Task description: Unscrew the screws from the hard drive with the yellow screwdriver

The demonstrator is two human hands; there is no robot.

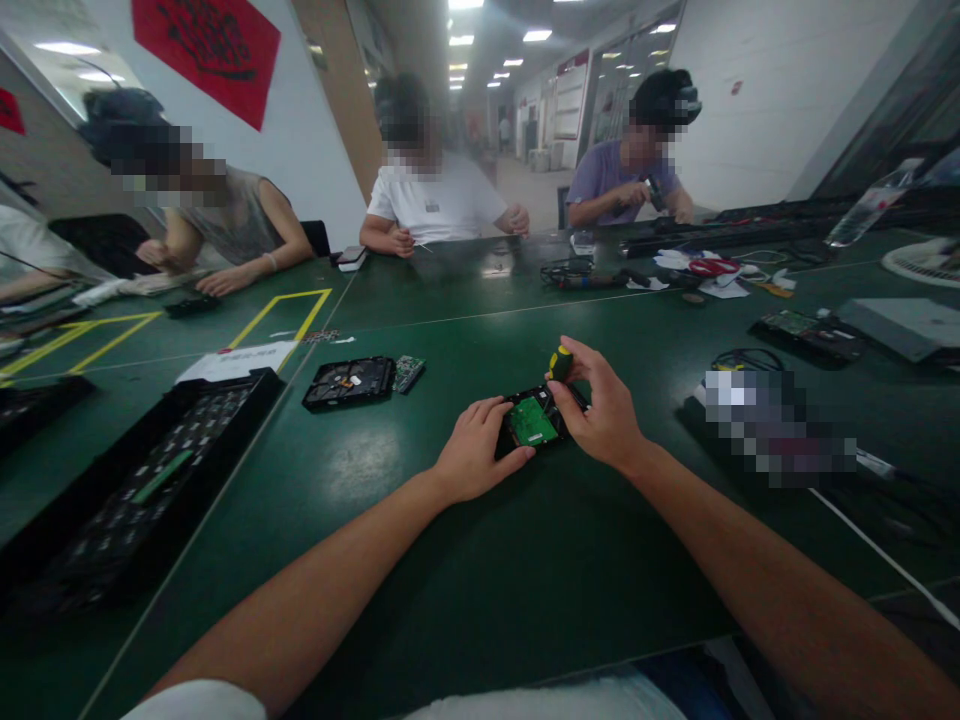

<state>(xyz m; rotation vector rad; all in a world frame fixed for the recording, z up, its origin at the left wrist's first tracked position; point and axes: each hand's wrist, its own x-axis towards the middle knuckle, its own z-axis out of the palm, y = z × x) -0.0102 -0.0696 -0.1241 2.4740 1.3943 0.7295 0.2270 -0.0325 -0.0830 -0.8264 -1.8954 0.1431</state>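
A hard drive with a green circuit board facing up lies on the green table before me. My left hand grips its left side, the thumb along the near edge and the fingers over the far left corner. Above the drive's right part, my right hand pinches the yellow and black handle of a screwdriver. The handle stands roughly upright; the tip is hidden. To the left lie another black drive and a small loose circuit board.
A long black tray holding small parts fills the left side, with a paper sheet behind it. At right are a drive, a grey box, cables and a bottle. Several people sit across the table.
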